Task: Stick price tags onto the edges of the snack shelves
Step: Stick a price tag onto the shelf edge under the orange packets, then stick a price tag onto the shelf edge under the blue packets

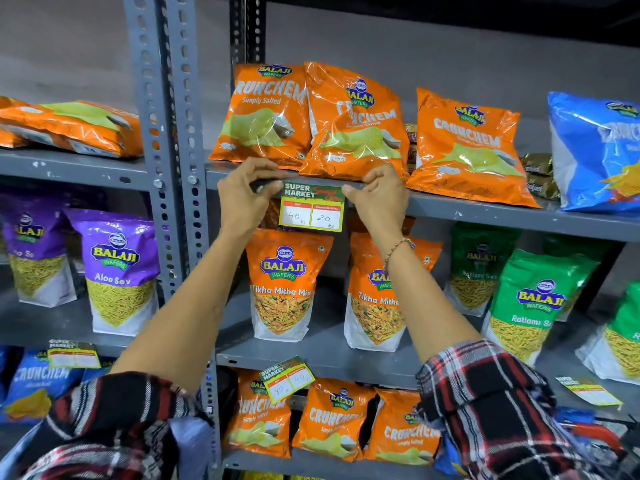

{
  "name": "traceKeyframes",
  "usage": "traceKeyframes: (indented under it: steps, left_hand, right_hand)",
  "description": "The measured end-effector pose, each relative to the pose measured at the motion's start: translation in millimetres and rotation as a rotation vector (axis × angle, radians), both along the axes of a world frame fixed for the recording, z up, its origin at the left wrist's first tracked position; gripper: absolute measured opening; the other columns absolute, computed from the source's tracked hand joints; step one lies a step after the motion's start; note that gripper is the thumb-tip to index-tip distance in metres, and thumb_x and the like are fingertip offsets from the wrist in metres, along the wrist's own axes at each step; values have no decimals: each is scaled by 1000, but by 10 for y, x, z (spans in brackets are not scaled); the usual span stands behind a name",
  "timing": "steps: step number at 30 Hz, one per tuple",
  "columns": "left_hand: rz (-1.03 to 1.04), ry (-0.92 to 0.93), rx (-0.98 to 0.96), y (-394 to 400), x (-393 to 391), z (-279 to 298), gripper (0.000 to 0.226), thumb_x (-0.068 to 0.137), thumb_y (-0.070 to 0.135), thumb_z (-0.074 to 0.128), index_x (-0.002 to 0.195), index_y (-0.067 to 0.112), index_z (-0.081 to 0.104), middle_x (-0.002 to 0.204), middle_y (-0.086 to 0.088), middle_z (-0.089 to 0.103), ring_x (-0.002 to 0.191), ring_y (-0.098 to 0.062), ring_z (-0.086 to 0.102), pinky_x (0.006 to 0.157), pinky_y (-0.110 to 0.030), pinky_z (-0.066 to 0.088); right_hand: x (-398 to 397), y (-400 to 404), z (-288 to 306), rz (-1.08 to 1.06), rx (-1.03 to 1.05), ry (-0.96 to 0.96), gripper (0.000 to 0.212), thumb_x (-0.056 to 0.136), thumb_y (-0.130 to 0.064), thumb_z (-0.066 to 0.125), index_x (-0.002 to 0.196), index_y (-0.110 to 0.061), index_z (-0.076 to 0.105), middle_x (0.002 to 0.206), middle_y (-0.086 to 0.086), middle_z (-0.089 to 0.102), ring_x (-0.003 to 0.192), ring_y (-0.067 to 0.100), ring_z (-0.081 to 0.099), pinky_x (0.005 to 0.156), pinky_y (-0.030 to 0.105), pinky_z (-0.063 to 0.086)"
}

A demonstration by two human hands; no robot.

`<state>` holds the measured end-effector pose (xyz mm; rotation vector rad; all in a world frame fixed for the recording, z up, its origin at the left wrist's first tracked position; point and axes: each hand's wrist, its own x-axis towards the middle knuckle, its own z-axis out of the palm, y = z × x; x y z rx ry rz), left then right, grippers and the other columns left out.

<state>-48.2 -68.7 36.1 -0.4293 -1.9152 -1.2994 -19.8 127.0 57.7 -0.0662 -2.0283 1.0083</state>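
Observation:
A yellow and green price tag (312, 208) marked 40 and 20 hangs from the front edge of the grey upper shelf (485, 211). My left hand (244, 197) pinches its top left corner against the edge, with a dark strip under the thumb. At the tag's top right corner, my right hand (377, 199) presses with thumb and fingers. Orange Crunchem bags (263, 112) stand on the shelf just above both hands.
Another tag (286, 378) hangs tilted on the shelf edge below, and two more tags sit at lower left (73, 355) and lower right (588, 390). Tikha Mitha Mix pouches (284, 285), purple Aloo Sev and green Ratlami Sev bags fill the middle shelf. A perforated grey upright (166, 140) stands left of my hands.

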Motion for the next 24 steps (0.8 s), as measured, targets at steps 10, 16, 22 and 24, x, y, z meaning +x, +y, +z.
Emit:
traceKeyframes:
  steps: [10, 16, 22, 24]
  left_hand:
    - [-67, 293, -9, 1097, 448, 29, 6, 86, 16, 67, 91, 11, 67, 91, -4, 70, 87, -9, 59, 79, -8, 39]
    - [-317, 350, -140, 2525, 747, 254, 8, 88, 14, 64, 90, 7, 67, 89, -8, 71, 83, -20, 63, 76, -29, 47]
    - [-429, 318, -325, 3956, 906, 335, 9, 87, 15, 62, 94, 11, 66, 91, -6, 72, 82, -24, 65, 76, -35, 53]
    - [-455, 297, -353, 4345, 934, 364, 11, 86, 14, 62, 96, 11, 66, 95, -6, 72, 87, -25, 65, 80, -35, 51]
  right_hand:
    - [409, 729, -220, 76, 39, 59, 18, 80, -29, 70, 76, -21, 54, 59, 5, 65, 61, 19, 63, 77, 44, 54]
    - [921, 1966, -101, -10, -79, 43, 26, 82, -21, 68, 61, -23, 54, 61, 1, 63, 56, 25, 64, 68, 42, 56]
    - [1536, 3554, -77, -173, -167, -5, 19, 78, -19, 72, 66, -25, 59, 58, 3, 60, 53, 16, 59, 61, 32, 51]
    - [1690, 4027, -85, -238, -186, 3, 6, 77, -19, 73, 73, -19, 69, 59, 2, 62, 49, 0, 56, 61, 26, 50]
